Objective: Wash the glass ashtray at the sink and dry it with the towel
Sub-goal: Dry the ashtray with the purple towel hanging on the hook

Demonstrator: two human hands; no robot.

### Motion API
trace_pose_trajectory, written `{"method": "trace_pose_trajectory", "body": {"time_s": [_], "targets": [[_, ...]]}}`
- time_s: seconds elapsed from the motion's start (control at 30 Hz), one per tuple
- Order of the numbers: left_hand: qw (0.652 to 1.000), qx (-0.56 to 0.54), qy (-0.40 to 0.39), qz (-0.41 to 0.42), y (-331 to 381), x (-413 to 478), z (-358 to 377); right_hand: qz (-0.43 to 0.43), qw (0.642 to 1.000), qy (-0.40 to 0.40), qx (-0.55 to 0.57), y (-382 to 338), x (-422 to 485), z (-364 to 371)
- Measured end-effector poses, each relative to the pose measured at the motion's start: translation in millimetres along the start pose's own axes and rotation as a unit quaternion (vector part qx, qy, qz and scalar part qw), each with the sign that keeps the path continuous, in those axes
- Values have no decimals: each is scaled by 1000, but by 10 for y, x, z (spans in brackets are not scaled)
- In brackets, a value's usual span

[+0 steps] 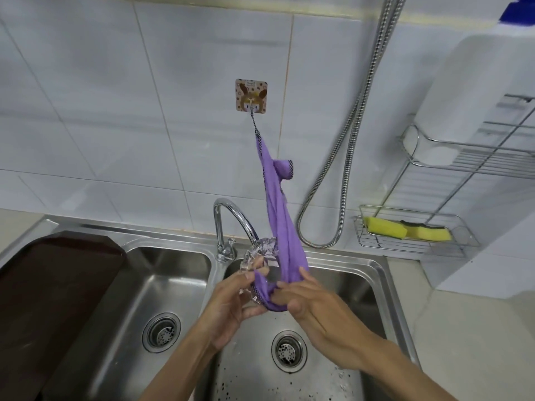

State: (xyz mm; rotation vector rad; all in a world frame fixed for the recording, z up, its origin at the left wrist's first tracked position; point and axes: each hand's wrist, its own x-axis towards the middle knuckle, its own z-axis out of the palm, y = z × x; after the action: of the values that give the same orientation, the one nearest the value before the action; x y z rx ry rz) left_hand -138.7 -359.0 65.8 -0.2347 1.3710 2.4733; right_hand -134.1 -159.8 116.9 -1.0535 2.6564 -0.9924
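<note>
A clear glass ashtray (262, 253) with a scalloped rim is held on edge above the right sink basin (362, 287). My left hand (231, 308) grips it from the left and below. A purple towel (278, 218) hangs by its loop from a wall hook (251, 96). Its lower end is pulled down and wrapped against the ashtray. My right hand (315, 305) pinches that lower end and presses it onto the glass. The near part of the ashtray is hidden by the cloth and my fingers.
A chrome tap (228, 218) rises between the two steel basins, just behind the ashtray. A dark brown tray (49, 285) leans across the left basin. A wire rack (463, 241) with yellow sponges (405, 230) hangs at right, beside a looped metal hose (347, 157).
</note>
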Motion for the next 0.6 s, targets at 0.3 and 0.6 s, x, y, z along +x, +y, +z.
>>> {"method": "trace_pose_trajectory", "body": {"time_s": [0.3, 0.6], "targets": [[999, 19, -24, -30, 10, -46, -56, -31, 985, -95, -140, -51, 312, 82], [999, 31, 4, 20, 36, 23, 13, 57, 936, 21, -347, -57, 165, -20]]}}
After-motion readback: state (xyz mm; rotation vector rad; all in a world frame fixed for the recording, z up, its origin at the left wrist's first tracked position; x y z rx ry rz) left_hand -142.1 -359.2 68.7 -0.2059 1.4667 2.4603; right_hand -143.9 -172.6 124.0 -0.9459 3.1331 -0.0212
